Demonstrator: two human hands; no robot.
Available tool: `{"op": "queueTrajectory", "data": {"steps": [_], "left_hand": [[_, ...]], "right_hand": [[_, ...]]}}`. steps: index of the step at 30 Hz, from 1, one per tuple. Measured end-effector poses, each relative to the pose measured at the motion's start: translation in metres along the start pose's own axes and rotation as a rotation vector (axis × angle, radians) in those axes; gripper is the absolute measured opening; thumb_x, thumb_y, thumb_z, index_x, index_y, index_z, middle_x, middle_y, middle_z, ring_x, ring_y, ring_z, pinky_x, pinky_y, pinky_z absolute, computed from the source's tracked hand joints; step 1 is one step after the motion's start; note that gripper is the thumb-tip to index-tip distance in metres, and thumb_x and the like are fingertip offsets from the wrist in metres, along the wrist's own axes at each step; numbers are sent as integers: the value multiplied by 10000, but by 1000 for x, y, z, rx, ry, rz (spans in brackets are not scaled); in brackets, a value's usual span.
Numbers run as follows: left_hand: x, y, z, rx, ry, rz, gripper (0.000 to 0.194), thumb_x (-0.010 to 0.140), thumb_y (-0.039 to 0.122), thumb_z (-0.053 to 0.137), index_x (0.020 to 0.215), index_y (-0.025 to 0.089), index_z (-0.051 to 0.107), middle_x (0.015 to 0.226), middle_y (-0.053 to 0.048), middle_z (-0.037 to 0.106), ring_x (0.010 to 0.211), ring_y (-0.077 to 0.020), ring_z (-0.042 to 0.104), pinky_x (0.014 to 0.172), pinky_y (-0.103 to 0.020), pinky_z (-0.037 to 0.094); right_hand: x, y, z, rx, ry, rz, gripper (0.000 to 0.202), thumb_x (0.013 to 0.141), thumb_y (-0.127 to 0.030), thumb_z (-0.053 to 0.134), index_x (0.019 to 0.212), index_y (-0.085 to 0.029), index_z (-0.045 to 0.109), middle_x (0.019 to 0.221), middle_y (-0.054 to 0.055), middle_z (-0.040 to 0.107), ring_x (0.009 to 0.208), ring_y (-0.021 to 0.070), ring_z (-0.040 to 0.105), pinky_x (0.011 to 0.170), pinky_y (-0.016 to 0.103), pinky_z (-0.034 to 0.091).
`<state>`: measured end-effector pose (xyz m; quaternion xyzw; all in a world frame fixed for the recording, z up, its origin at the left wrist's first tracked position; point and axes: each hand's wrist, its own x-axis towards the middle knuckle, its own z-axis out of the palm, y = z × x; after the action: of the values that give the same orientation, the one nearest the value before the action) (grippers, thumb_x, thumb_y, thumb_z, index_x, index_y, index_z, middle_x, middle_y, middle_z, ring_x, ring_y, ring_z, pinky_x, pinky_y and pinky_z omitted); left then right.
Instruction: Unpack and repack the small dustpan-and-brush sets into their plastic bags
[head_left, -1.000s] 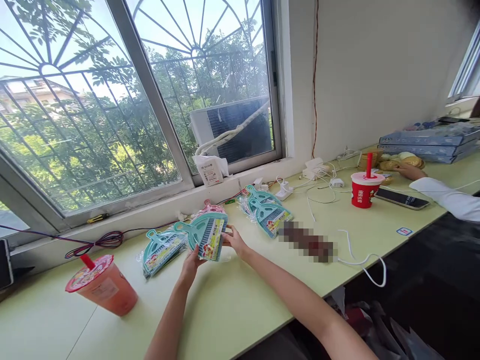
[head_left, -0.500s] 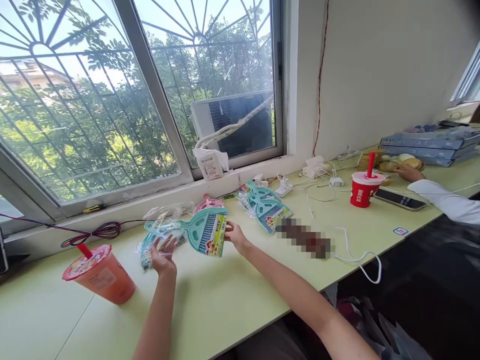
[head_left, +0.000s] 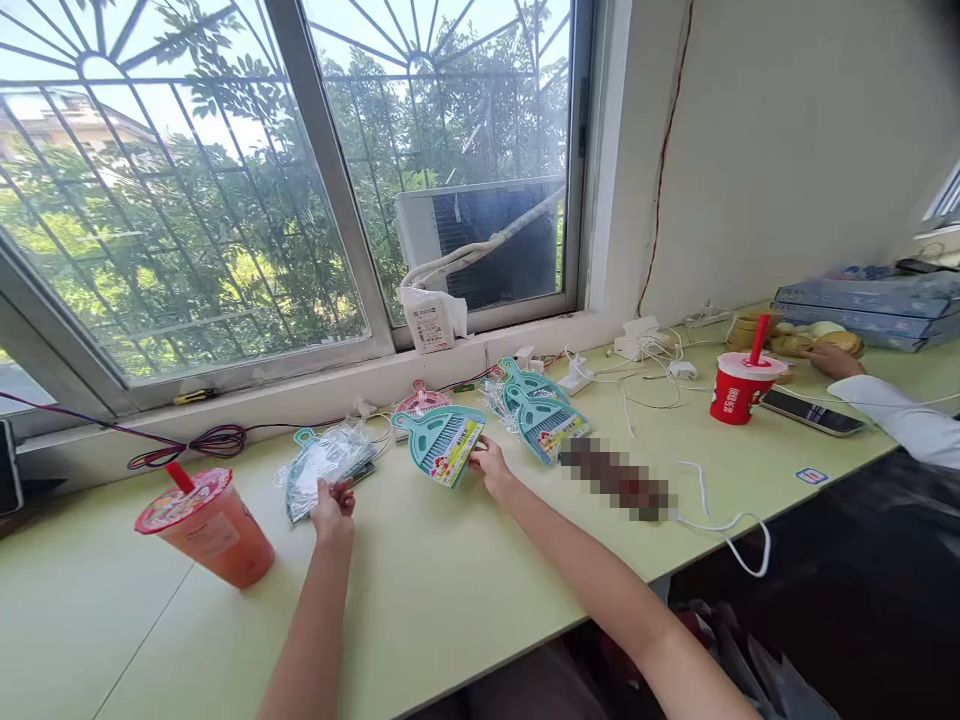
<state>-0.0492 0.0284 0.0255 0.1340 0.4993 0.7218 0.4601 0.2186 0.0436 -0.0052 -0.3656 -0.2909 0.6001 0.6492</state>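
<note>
My right hand grips the right edge of a teal dustpan-and-brush set with a yellow-green label, held just over the table. My left hand has its fingers curled at the near edge of a pile of clear-wrapped teal sets; what its fingertips hold is too small to make out. Behind the held set lies a pink dustpan, partly covered. More teal sets lie stacked to the right of my right hand.
A drink cup stands at the left, a red cup at the right near a phone. White cables, a blurred brown item and blue boxes lie rightward. Another person's hand touches round items.
The teal set in my right hand has moved right, away from the wrapped pile. My left hand has gone from open beside that set to curled fingers at the pile. The view has shifted slightly.
</note>
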Motion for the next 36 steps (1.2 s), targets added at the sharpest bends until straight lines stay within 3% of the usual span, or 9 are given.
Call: {"op": "queueTrajectory", "data": {"steps": [3, 7, 12, 19, 22, 27, 30, 33, 36], "left_hand": [[1, 2, -1, -18, -167, -152, 416, 982, 429, 288, 745, 154, 492, 579, -34, 625, 364, -55, 449, 357, -144, 326], [-9, -8, 7, 202, -533, -282, 479, 957, 509, 332, 876, 115, 593, 671, -83, 677, 416, -72, 522, 390, -162, 383], [-34, -38, 21, 544, -747, -198, 573, 856, 684, 389, 1011, 154, 543, 774, -90, 701, 511, -136, 615, 423, -205, 416], [-45, -60, 31, 660, -582, 84, 439, 857, 533, 501, 1084, 157, 481, 687, -25, 623, 509, -155, 599, 482, -268, 489], [-42, -58, 32, 603, -491, 229, 457, 834, 523, 522, 1126, 172, 490, 803, -40, 615, 598, -159, 608, 484, -258, 482], [-41, -54, 30, 631, -369, 515, 415, 820, 541, 513, 1040, 190, 538, 844, -47, 608, 714, -176, 576, 582, -267, 455], [-44, -50, 27, 680, -244, 711, 319, 862, 512, 464, 883, 199, 521, 763, -20, 575, 693, -160, 526, 615, -264, 404], [-48, -45, 24, 710, -137, 827, 285, 905, 470, 412, 812, 205, 466, 627, 28, 472, 567, -134, 434, 562, -257, 339], [-56, -46, 22, 762, -106, 952, 252, 930, 432, 390, 914, 196, 477, 628, 24, 492, 535, -141, 448, 537, -259, 323]], "right_hand": [[-3, 0, 3, -7, 2, 9, 392, 560, -31, 550, 918, -187, 576, 755, -3, 706, 775, 184, 704, 716, 298, 587], [-6, 2, 5, -8, -14, 24, 380, 588, -25, 543, 928, -195, 563, 747, -11, 701, 746, 176, 703, 723, 307, 592], [-8, 5, 7, -31, -95, 30, 392, 612, -25, 538, 961, -203, 557, 793, -6, 702, 769, 170, 705, 762, 317, 590], [-9, 4, 9, -236, -215, 204, 224, 760, -129, 476, 948, -185, 583, 854, 49, 699, 758, 156, 690, 696, 302, 578], [-10, 3, 10, -270, -271, 132, 221, 864, -270, 442, 1034, -214, 571, 925, 54, 692, 786, 157, 676, 664, 301, 576], [-7, 6, 5, -678, -294, -49, 374, 779, -247, 656, 1138, -232, 554, 995, 63, 686, 800, 194, 669, 643, 312, 567], [-2, 2, -3, -1101, -106, -240, 383, 813, -146, 585, 1187, -224, 565, 1034, 101, 689, 925, 237, 660, 766, 351, 546], [-2, -9, -9, -1494, 56, -600, 572, 830, -92, 545, 1377, -216, 432, 1286, 169, 578, 1224, 291, 514, 956, 428, 455], [-11, -18, -4, -1587, -8, -896, 598, 879, -171, 534, 1445, -192, 342, 1431, 179, 440, 1343, 295, 372, 1044, 467, 368]]}}
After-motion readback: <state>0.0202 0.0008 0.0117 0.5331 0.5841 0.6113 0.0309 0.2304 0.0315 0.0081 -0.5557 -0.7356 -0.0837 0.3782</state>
